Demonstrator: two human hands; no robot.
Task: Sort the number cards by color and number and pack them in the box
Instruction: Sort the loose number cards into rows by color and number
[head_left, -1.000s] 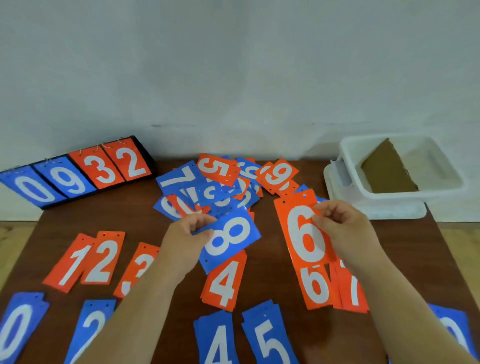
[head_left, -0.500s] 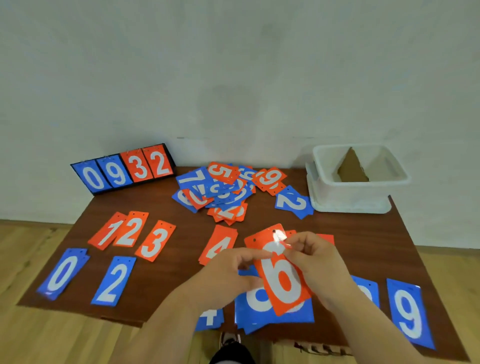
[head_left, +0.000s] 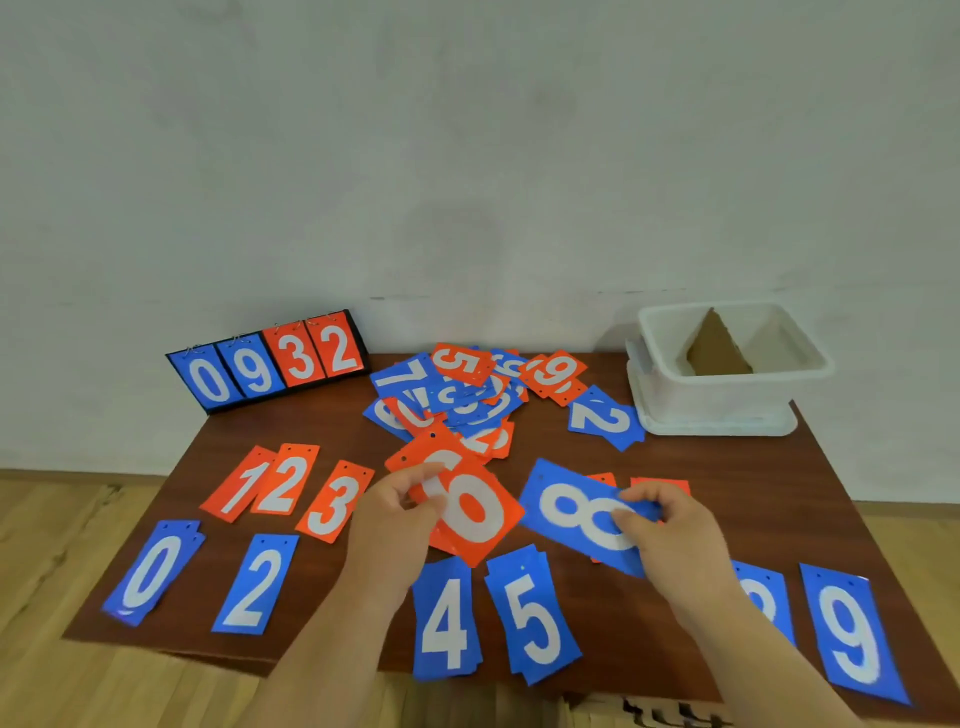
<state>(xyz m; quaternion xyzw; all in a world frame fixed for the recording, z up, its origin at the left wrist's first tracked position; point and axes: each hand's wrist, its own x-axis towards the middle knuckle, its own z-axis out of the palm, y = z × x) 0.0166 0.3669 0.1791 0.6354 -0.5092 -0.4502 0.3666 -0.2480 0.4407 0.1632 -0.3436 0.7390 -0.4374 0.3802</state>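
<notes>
An orange 6 card is gripped at its left edge by the left hand, thumb on the face and fingers behind; the card is held tilted above the table. A blue 8 card is pinched at its right end by the right hand, lying almost sideways, just beside the 6 at its 3 o'clock.

Along the near edge of the table, blue cards are laid face up: a 0 at 8 o'clock, a blue 2 beside it, then a 4, a blue 5 and, at 4 o'clock, a 9. One more blue card is partly hidden behind the right forearm; its number cannot be told. Behind the blue row, at 9 o'clock, orange cards 1, 2 and 3 are set side by side, the 2 overlapping the 1.

An unsorted pile of mixed orange and blue cards is heaped at 12 o'clock, with a loose blue 2 at its right. The white box stands at 2 o'clock, with a brown cardboard piece inside. A flip scoreboard reading 0932 is seen at 10 o'clock.
</notes>
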